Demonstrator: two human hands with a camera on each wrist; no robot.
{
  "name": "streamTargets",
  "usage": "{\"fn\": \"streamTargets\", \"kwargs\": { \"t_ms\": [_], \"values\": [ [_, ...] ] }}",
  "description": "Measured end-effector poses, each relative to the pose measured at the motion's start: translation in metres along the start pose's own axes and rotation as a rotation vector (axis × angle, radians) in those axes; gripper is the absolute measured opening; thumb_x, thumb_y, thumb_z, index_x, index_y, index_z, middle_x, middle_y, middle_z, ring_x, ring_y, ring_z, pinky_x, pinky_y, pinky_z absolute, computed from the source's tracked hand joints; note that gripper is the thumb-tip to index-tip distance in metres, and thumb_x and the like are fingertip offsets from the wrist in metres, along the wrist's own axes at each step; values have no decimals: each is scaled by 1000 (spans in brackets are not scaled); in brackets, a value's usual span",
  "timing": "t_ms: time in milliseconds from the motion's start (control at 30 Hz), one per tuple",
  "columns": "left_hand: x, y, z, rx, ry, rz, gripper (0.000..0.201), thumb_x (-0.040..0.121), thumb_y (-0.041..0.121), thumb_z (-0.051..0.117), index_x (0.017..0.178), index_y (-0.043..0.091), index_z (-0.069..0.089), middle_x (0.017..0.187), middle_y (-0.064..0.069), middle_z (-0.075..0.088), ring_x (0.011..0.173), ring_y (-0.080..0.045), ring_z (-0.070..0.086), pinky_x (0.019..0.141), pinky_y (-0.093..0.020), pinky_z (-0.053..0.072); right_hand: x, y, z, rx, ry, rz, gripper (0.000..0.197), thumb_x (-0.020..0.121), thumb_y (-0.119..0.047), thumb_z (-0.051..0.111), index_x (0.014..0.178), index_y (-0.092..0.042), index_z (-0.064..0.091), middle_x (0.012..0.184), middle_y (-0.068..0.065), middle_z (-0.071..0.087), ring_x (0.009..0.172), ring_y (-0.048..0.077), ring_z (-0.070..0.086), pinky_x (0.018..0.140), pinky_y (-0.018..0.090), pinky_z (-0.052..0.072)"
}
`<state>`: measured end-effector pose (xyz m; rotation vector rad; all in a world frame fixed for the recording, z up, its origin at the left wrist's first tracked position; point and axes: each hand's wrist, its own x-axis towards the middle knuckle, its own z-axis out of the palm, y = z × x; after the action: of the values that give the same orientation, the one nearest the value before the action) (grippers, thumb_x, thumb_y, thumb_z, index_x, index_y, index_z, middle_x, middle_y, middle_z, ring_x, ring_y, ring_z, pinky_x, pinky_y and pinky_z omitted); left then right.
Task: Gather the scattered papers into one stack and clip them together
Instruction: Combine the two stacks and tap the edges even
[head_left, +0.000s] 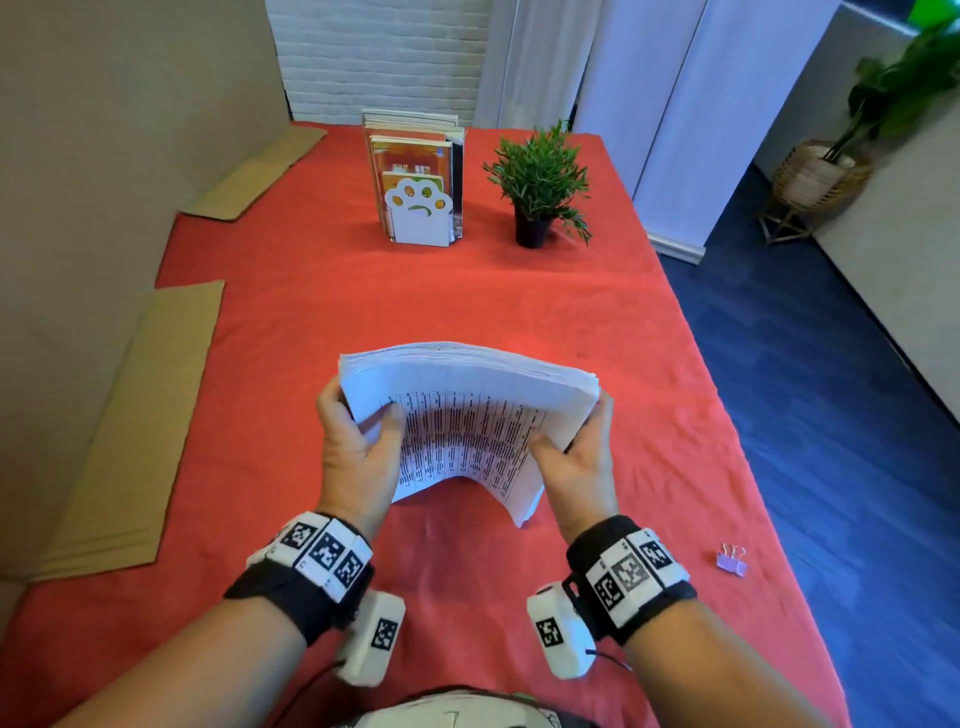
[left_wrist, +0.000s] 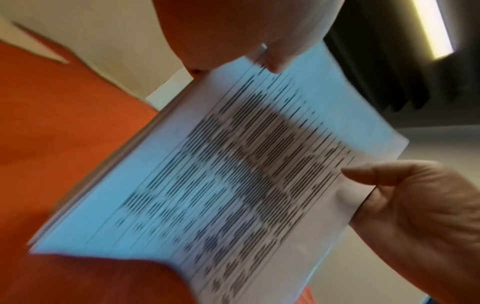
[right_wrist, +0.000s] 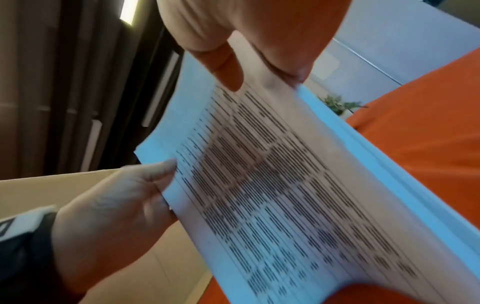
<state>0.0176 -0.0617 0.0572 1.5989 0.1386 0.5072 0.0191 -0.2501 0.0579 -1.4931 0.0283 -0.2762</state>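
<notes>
Hands first: our left hand (head_left: 358, 447) and right hand (head_left: 571, 457) each clamp a side of the paper stack (head_left: 467, 415), mid-frame above the red tablecloth (head_left: 311, 312). We should tap its edges flush before reaching for the binder clip (head_left: 731, 560) at lower right.

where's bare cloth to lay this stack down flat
Free: the red tablecloth between the white paper stack and the paw-shaped book stand. Crowded: far end, by the stand and potted green plant; right edge has the pink binder clip.
</notes>
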Motion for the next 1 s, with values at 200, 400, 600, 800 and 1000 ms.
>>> {"fn": "streamTargets", "kwargs": {
  "t_ms": [200, 400, 600, 800, 1000],
  "values": [
    [15, 17, -4, 160, -15, 296, 63, 89, 1, 53, 137, 34, 27, 139, -8, 41, 131, -18, 41, 92, -6, 41, 12, -7, -2, -362, -19, -478, 100, 66, 23, 43, 143, -38, 29, 127, 10, 43, 126, 14, 42, 109, 19, 28],
    [20, 17, -8, 249, -2, 379, 44, 92, 5, 50, 126, 30, 39, 114, 24, 45, 103, 12, 46, 93, -9, 36, 21, -13, -4, -376, -59, -556, 79, 62, 28, 40, 133, -7, 47, 124, 12, 45, 124, 3, 42, 109, 20, 30],
    [11, -7, -6, 84, -93, -32, 58, 84, -15, 54, 128, 13, 28, 116, -7, 53, 89, 16, 58, 83, -9, 48, 14, 10, -4, 15, -85, 125, 67, 70, 2, 51, 126, -30, 32, 110, -10, 52, 106, 6, 51, 103, 36, 42],
    [13, -20, -3, 185, -78, -176, 50, 85, -6, 56, 97, 40, 44, 97, 13, 62, 87, -7, 60, 88, -35, 49, 20, 18, -8, -200, -95, 91, 27, 87, -3, 50, 95, -28, 47, 92, -3, 56, 82, 1, 55, 78, 24, 47],
    [12, -27, 0, 293, -202, -392, 31, 87, 1, 55, 107, 24, 48, 104, 2, 63, 96, -17, 62, 86, -31, 51, 27, 24, -18, -473, -66, 168, 20, 83, -4, 54, 97, -17, 45, 91, -2, 57, 88, 20, 58, 78, 35, 48]
  ]
}}
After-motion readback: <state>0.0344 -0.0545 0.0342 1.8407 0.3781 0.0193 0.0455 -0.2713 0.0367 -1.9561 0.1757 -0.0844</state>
